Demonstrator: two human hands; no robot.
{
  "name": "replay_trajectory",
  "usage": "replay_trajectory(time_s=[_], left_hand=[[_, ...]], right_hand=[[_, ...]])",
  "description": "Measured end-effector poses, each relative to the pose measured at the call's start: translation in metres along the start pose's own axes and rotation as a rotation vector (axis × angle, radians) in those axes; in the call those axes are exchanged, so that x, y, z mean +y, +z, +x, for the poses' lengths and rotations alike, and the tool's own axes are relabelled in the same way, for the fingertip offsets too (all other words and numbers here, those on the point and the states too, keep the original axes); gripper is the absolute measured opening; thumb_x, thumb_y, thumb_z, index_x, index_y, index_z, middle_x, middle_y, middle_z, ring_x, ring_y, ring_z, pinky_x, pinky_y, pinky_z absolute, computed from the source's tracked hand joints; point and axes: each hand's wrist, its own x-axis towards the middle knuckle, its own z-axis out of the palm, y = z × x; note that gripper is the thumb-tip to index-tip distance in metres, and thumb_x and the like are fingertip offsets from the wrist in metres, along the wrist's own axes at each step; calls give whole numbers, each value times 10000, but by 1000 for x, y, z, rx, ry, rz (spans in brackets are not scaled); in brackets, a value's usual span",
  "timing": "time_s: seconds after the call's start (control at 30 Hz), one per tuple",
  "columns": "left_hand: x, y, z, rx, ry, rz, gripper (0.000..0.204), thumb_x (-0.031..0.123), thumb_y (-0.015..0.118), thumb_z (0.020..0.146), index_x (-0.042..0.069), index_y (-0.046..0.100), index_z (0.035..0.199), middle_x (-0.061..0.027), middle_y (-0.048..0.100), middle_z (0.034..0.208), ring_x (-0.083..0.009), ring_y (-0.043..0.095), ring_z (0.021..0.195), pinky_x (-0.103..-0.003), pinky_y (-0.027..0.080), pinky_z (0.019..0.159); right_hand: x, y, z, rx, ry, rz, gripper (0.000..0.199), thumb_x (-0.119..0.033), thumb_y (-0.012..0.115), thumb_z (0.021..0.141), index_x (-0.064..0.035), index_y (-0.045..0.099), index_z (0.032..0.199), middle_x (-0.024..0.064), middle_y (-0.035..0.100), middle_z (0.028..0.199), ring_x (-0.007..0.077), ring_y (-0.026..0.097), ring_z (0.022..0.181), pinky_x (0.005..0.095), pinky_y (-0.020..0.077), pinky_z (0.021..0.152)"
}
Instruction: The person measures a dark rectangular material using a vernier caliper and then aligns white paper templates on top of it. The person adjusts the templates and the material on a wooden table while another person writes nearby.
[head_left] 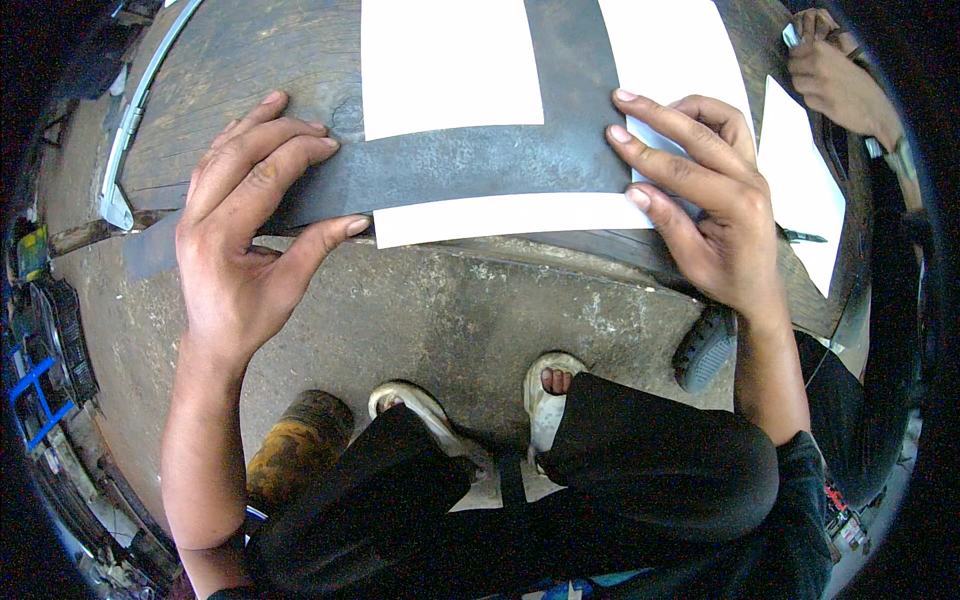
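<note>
A flat dark grey sheet (450, 165), which looks like metal, lies across the wooden bench top. Along its near edge runs a narrow white paper strip (510, 217). My left hand (245, 195) is open at the left end; its fingertips rest on the dark surface and its thumb tip is beside the strip's left end. At the other end, my right hand (705, 190) has its fingers spread. Its thumb touches the strip's right end and two fingertips rest by the sheet's right side. Larger white sheets of paper (450, 65) lie beyond the strip.
A pale metal bar (135, 120) lies along the bench's left side. More white paper (805, 180) and a dark pen-like object (805, 237) are at right. Another person's hand (835, 75) reaches in at the upper right. A rusty yellow cylinder (300, 445) stands below, by my legs.
</note>
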Motion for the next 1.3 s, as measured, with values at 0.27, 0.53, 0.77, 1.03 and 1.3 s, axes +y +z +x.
replay_trajectory(time_s=[0.27,0.53,0.77,1.03,1.3], left_hand=[[2,-3,-1,-12,-20,7,527,171,920,640,63,754,1128,-98,717,1211,-346,583,1333,-456,447,1116],[2,-3,0,-54,-50,-29,543,159,913,648,49,747,1153,-119,700,1246,-356,564,1351,-473,452,1134],[3,-5,1,-78,-58,16,555,189,913,646,60,744,1159,-103,692,1267,-344,546,1369,-483,441,1140],[2,-3,-3,-59,-79,-12,565,201,920,625,76,747,1148,-91,699,1233,-343,546,1366,-491,442,1124],[16,-20,10,-109,-96,-31,491,244,909,694,52,738,1113,-110,691,1199,-333,556,1341,-510,424,1114]], right_hand=[[-2,0,1,12,-7,6,401,-85,737,837,-119,770,1235,60,675,1391,304,553,1182,409,430,1071],[4,5,-1,56,-32,26,406,-108,759,832,-140,773,1236,25,677,1389,278,561,1133,379,452,1041],[3,6,-2,83,-17,48,418,-135,792,800,-165,782,1217,-3,677,1383,261,561,1127,369,457,1035],[5,8,-4,67,-16,74,443,-124,789,791,-149,769,1233,7,663,1398,279,550,1162,396,428,1067],[3,4,-3,11,32,98,530,-296,751,854,-169,661,1360,-11,586,1478,307,518,1241,484,414,1079]])
